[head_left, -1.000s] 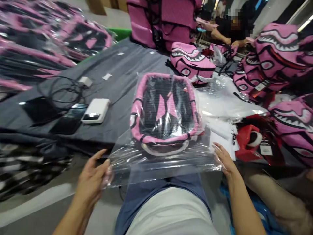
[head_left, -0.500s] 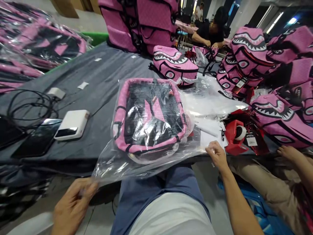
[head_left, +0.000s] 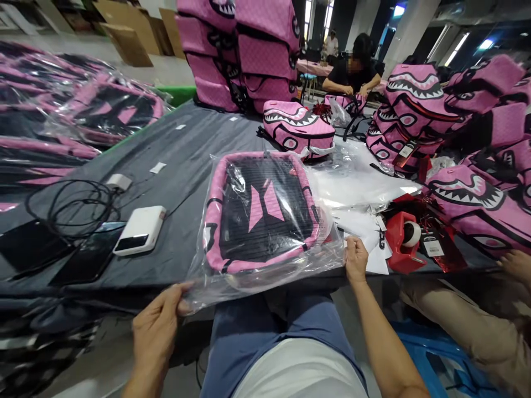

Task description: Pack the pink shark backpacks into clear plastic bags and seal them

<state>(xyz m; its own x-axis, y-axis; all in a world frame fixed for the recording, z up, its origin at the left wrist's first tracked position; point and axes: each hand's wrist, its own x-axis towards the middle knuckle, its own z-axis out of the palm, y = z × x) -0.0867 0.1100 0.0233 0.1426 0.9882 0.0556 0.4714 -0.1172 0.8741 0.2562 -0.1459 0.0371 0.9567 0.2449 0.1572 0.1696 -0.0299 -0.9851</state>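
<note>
Two hands, both on one clear sleeve (head_left: 232,283): left hand (head_left: 155,323) pinches its near-left corner, right hand (head_left: 355,260) has fingers curled tight on the near-right corner. Near hem runs between them along the bench (head_left: 178,157) edge. Neither hand appears to touch the bag (head_left: 265,213) itself.

Bag lies flat inside the sleeve on the bench, black panel up, straight ahead of the hands and between them sideways. Long axis seems to run away from the person, roughly across the hem; foreshortened, so a judgement. Right hand looks slightly nearer the bag; left sits lower, out past its near-left corner.

Left of the bag: phone (head_left: 89,260), then white device (head_left: 143,226). Right of it: papers (head_left: 371,243), red tape dispenser (head_left: 400,243), and farther right another person's hand (head_left: 518,264). Right and beyond the bag: white sheets (head_left: 357,182), then shark-face bag (head_left: 296,127). Far left of it: wrapped bags (head_left: 95,113). Behind it: tall stack (head_left: 265,61); back right, a co-worker (head_left: 345,79).
</note>
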